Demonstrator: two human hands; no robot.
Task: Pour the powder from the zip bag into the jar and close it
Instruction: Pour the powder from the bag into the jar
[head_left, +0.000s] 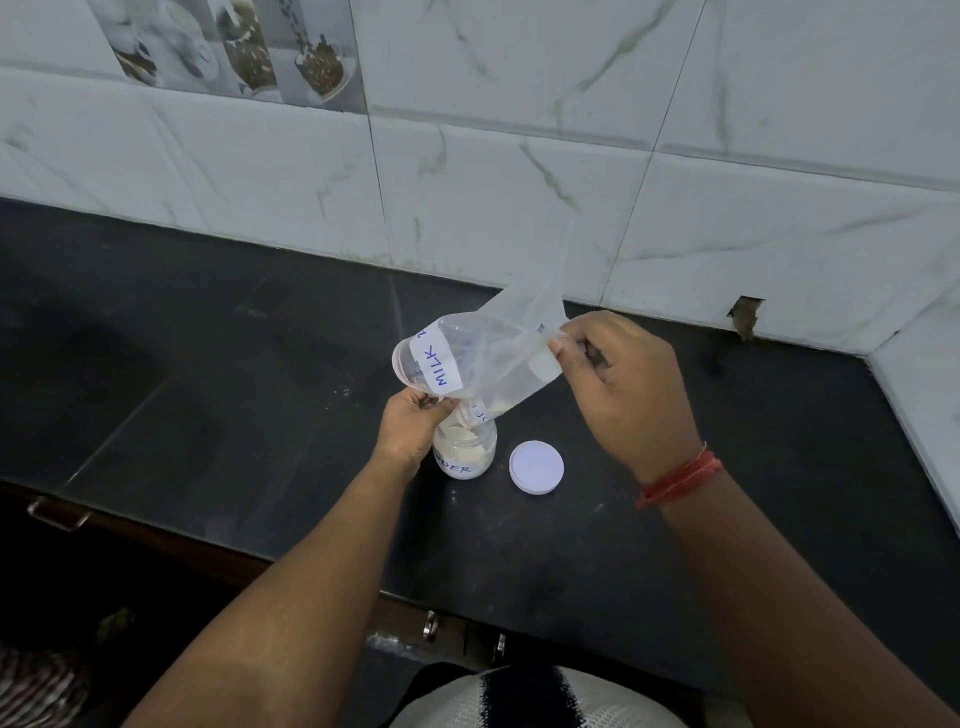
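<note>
A clear zip bag (488, 353) with a white "MILK" label hangs tilted over a small clear jar (466, 454) on the black counter. The bag's open mouth points down into the jar, and pale powder sits in the bag's low corner and inside the jar. My left hand (410, 428) pinches the bag's mouth edge right beside the jar's rim. My right hand (618, 384) grips the raised bottom end of the bag, above and right of the jar. The jar's white round lid (536, 466) lies flat on the counter just right of the jar.
The black counter (234, 374) runs to a white marble-tiled wall (519, 182) behind and on the right. The counter's front edge (156, 519) has drawer handles below it. A few powder specks lie left of the bag.
</note>
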